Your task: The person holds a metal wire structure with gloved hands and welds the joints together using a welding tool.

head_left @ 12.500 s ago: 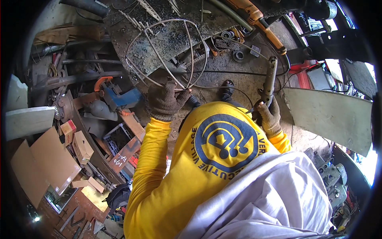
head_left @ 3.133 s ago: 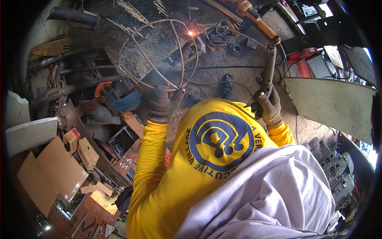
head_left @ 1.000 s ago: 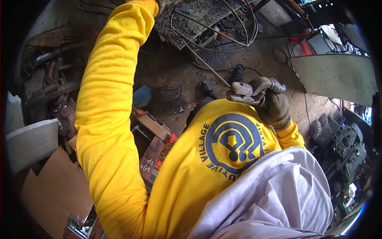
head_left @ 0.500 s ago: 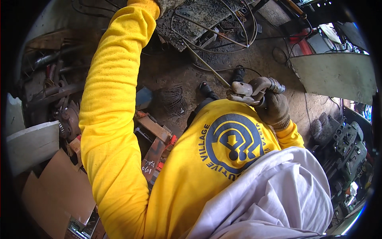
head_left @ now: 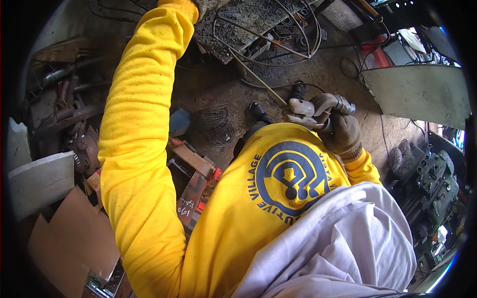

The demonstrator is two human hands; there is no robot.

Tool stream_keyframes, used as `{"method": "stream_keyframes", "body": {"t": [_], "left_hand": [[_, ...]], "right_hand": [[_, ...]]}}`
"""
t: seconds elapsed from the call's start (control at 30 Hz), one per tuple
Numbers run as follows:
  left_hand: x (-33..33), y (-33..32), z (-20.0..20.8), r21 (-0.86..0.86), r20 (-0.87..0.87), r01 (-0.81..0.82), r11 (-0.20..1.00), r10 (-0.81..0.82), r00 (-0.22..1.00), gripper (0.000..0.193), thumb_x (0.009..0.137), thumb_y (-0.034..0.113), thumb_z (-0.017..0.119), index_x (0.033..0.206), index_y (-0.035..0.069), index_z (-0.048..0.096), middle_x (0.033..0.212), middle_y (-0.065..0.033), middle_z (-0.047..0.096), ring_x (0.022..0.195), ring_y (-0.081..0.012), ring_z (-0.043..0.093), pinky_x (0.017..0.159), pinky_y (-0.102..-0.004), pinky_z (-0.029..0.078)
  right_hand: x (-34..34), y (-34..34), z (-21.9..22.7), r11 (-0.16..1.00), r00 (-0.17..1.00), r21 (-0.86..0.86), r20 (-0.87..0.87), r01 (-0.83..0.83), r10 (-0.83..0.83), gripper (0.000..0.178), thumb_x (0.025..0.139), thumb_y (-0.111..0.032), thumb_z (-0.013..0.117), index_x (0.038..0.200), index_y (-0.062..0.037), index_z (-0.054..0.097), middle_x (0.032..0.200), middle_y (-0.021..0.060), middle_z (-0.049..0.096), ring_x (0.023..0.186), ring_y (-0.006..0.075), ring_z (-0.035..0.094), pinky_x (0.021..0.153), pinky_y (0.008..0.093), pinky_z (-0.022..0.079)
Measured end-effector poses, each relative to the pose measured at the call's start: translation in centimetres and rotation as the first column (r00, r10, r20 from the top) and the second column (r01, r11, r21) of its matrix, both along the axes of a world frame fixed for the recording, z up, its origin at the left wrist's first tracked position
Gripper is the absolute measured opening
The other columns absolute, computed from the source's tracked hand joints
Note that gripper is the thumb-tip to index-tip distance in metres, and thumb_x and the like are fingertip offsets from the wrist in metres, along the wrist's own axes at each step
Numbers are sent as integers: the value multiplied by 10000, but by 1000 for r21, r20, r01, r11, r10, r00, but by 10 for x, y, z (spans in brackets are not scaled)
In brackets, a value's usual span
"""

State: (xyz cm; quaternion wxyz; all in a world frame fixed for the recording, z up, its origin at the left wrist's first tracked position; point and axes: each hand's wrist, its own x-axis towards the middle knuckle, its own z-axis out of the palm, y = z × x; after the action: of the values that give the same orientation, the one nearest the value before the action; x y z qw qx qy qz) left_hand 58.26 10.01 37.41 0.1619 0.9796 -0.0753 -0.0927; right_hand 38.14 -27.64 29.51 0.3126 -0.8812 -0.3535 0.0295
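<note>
My right hand, in a brown knit glove, is closed around a worn pair of locking pliers in front of my yellow shirt. From the jaws of the pliers a thin straight rod runs up and left toward a blackened metal table. My left arm is stretched far forward. Only a bit of my gloved left hand shows at the top edge, beside the table; its fingers are out of the picture.
Loops of bent wire hang over the table's right side. A wire basket stands on the floor. Brown boards and scrap metal lie at left. A curved sheet panel and greasy machinery are at right; cables cross the floor.
Almost nothing differs. The pliers and my right hand have shifted very slightly, and my left arm stays stretched out.
</note>
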Motion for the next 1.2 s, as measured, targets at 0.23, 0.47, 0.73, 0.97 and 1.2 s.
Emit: {"method": "stream_keyframes", "body": {"t": [0.23,0.47,0.73,0.97,1.2], "left_hand": [[4,3,-3,58,41,57,997,-59,997,235,894,254,668,1046,92,743,982,-126,746,924,-284,703,851,-411,532],[19,4,-16,118,86,157,981,-168,982,261,892,294,668,1041,94,744,982,-127,743,937,-288,702,863,-415,532],[31,14,-31,346,120,304,888,-363,924,294,890,340,669,1035,96,745,981,-128,739,952,-293,702,877,-420,531],[7,10,-17,46,217,174,984,-180,959,227,894,287,638,1028,147,757,986,-137,740,981,-310,698,893,-432,532],[11,8,-15,23,123,117,993,-119,985,224,898,289,629,1021,155,758,977,-135,741,967,-315,700,883,-436,533]], "right_hand": [[-1,0,-5,1000,994,-1,111,-15,14,565,780,-144,772,1299,-77,557,900,119,717,716,360,695,620,419,573],[-1,-2,-12,998,969,58,244,-35,19,553,815,-196,810,1292,-84,554,979,98,714,725,333,707,632,388,584],[7,28,25,972,997,223,-13,-71,75,196,844,-40,719,1025,-49,644,1049,109,694,945,296,698,804,369,566],[-1,7,2,990,1000,141,-4,-18,19,268,856,-71,726,1098,6,641,1043,159,681,906,338,689,783,395,549],[-4,1,6,999,1000,49,12,6,-7,364,803,-108,785,1136,-29,658,1056,161,700,921,368,705,782,403,568]]}}
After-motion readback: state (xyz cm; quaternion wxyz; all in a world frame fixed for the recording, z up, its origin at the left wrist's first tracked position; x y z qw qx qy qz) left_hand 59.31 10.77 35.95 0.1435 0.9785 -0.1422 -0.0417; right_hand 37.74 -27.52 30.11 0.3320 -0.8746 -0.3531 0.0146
